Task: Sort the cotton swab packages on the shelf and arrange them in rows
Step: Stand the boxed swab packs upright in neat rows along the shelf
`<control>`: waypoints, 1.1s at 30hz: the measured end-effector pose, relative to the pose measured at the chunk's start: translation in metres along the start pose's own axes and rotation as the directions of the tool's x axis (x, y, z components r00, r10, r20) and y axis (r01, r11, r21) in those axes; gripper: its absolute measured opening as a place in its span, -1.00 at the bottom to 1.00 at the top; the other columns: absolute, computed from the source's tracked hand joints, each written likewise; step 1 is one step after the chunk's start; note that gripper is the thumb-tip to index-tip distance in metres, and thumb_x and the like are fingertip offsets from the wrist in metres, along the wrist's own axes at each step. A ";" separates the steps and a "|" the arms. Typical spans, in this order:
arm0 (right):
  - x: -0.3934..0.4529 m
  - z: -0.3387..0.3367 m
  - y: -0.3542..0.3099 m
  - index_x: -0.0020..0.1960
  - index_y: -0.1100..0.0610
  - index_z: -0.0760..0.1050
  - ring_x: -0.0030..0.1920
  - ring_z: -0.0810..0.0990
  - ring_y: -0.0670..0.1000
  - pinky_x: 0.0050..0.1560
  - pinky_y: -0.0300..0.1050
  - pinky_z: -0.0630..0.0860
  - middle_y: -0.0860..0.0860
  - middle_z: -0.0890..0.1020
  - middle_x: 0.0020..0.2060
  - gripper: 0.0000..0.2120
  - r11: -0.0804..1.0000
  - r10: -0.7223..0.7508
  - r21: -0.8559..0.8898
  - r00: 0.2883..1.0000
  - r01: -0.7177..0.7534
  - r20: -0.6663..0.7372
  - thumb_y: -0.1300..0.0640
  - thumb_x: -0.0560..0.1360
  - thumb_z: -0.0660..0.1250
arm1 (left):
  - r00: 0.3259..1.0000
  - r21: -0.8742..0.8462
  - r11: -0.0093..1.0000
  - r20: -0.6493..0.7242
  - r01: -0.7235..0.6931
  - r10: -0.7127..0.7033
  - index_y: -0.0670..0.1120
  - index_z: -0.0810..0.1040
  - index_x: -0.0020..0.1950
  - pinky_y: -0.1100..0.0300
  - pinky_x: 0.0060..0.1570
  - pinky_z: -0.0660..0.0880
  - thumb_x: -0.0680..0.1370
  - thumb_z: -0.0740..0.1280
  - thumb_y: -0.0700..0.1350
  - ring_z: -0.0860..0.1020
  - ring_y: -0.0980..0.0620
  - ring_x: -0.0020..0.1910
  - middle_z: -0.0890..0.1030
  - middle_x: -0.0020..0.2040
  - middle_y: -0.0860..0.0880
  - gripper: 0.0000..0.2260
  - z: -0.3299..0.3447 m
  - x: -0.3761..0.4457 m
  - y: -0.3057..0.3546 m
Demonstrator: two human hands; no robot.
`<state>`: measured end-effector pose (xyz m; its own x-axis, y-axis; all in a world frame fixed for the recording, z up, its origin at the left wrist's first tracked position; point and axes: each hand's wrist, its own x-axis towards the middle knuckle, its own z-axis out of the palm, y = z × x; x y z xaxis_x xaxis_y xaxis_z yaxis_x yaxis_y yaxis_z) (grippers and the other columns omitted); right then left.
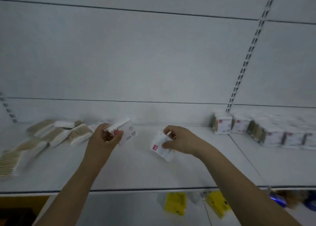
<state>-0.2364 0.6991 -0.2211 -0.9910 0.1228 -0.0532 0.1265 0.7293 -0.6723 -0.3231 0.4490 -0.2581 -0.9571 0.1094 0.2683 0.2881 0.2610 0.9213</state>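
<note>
Two cotton swab packages are held above the white shelf (136,171).
One package (125,129) is gripped by the left hand (106,137), swab tips tilted up-right; another (160,146) is pinched by the right hand (177,141), its red label unreadable. Loose packs (51,135) lie left, stacked rows (256,130) right.

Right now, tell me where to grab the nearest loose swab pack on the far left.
Take the swab pack by its two long edges, reaching down from above. It lies flat on the shelf near the front edge, so its sides look freest, though blur hides detail.
</note>
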 end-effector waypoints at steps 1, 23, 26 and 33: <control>-0.009 -0.011 0.012 -0.03 0.01 0.46 -0.21 0.51 -0.06 -0.20 -0.19 0.45 -0.04 0.58 -0.14 -0.79 1.000 0.025 0.011 0.998 -0.024 -0.057 0.08 0.42 0.47 | 1.000 -0.028 0.999 0.026 -0.016 0.017 -0.06 0.55 0.14 0.27 -0.16 0.49 0.51 0.46 -0.08 0.62 0.16 -0.12 0.67 -0.04 0.03 -0.76 0.018 -0.001 0.009; -0.049 -0.206 0.241 0.17 0.02 0.53 0.06 0.55 0.09 0.00 -0.10 0.36 0.00 0.60 0.05 -0.71 0.836 -0.251 -0.548 0.872 -0.022 -0.419 0.04 0.47 0.43 | 0.957 -0.102 0.982 0.228 -0.159 0.178 0.01 0.41 0.06 0.42 -0.24 0.44 0.51 0.45 -0.17 0.54 0.27 -0.23 0.57 -0.12 0.05 -0.74 0.371 -0.024 0.092; -0.033 -0.198 0.263 0.03 0.04 0.60 -0.08 0.55 0.12 0.07 -0.03 0.26 0.01 0.59 -0.13 -0.71 0.677 -0.379 -0.733 0.821 -0.070 -0.428 0.05 0.34 0.54 | 0.955 -0.063 0.987 0.252 -0.145 0.157 -0.07 0.35 0.15 0.47 -0.24 0.45 0.47 0.46 -0.28 0.53 0.28 -0.23 0.54 -0.09 0.06 -0.62 0.372 -0.020 0.086; -0.028 -0.205 0.266 -0.07 0.04 0.56 -0.10 0.59 0.09 0.23 -0.02 0.19 -0.07 0.63 -0.23 -0.77 0.703 -0.410 -0.710 0.798 -0.032 -0.441 0.11 0.34 0.54 | 0.946 -0.017 0.987 0.283 -0.160 0.158 -0.05 0.40 0.08 0.48 -0.25 0.42 0.48 0.47 -0.23 0.52 0.31 -0.23 0.56 -0.12 0.05 -0.69 0.375 -0.019 0.077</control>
<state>-0.1663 1.0274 -0.2467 -0.8236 0.0963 0.5590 0.1518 0.9870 0.0536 -0.2712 0.8264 -0.2972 -0.8512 0.4165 0.3194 0.4366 0.2241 0.8713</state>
